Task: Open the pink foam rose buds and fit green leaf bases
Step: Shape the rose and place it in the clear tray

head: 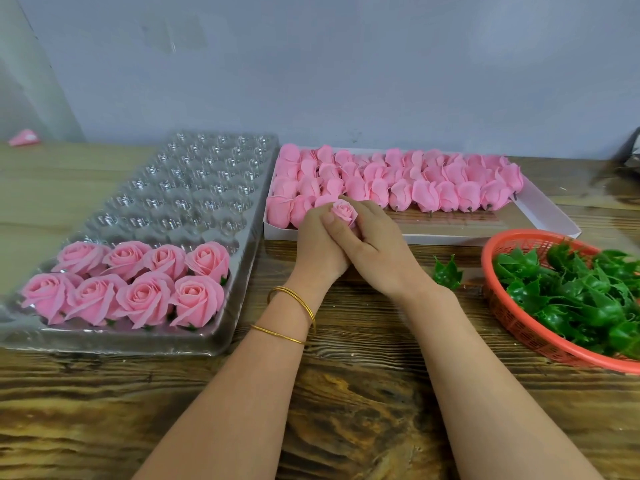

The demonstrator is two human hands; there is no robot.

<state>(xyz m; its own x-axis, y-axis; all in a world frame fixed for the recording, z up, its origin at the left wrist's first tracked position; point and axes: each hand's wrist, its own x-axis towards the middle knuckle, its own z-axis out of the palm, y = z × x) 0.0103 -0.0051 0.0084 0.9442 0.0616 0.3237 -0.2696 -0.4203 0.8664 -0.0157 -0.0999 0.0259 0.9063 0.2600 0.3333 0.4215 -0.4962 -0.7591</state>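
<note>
Grip closed; left hand [320,245] and right hand [379,252] both curl round one pink rose bud [344,211].

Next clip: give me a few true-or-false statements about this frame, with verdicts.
1. The left hand and right hand both hold one pink rose bud. True.
2. The clear tray holds twelve opened roses. False: eight.
3. The green leaf bases lie in a red basket. True.
4. The gold bangles sit on the right wrist. False: the left wrist.
5. One loose leaf base lies on the table beside the basket. True.
</note>
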